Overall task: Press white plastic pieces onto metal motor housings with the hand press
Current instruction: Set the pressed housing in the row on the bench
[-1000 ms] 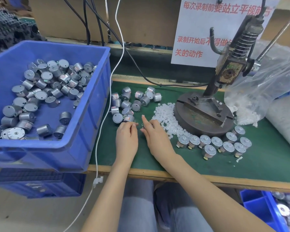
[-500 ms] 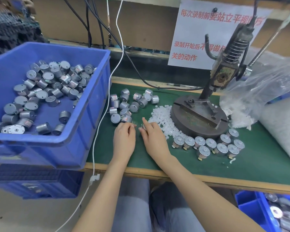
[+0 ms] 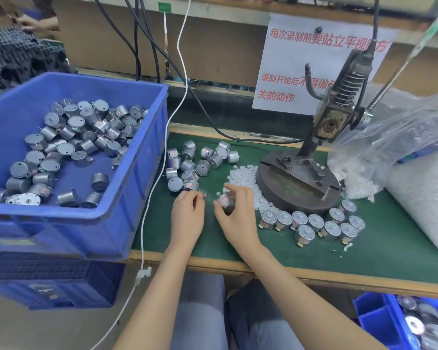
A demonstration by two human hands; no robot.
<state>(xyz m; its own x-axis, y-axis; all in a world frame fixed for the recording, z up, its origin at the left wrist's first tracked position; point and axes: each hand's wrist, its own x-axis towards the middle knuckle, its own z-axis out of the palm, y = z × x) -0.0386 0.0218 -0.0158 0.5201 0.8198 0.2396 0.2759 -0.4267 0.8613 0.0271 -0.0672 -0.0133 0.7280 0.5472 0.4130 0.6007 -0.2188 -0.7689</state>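
**On the green worktop, one hand holds a motor**

Near the front of the worktop (image 3: 390, 248), the right hand (image 3: 238, 218) has its grip closed round one small metal motor housing (image 3: 224, 201), with the thumb on one side and the fingers on the other. The motor looks blurry. Just beside it, the left hand (image 3: 187, 218) has its fingers curled, but I cannot tell if its grip has anything in it.

Right behind the hands lies a heap of white plastic pieces (image 3: 240, 175). Next to the heap sits a bunch of loose motors (image 3: 202, 160). The hand press (image 3: 299, 183) stands behind the right hand, and a group of upright motors (image 3: 314, 223) stands in front of its round base.

At the left, a big blue bin (image 3: 61, 233) holds lots of grey motors (image 3: 68, 147). At the right, a clear bag (image 3: 395, 132) has white pieces spilling out of it. A second bag (image 3: 425, 198) is packed full of them. Low down at the right, a small blue box (image 3: 372, 314) holds more metal parts.
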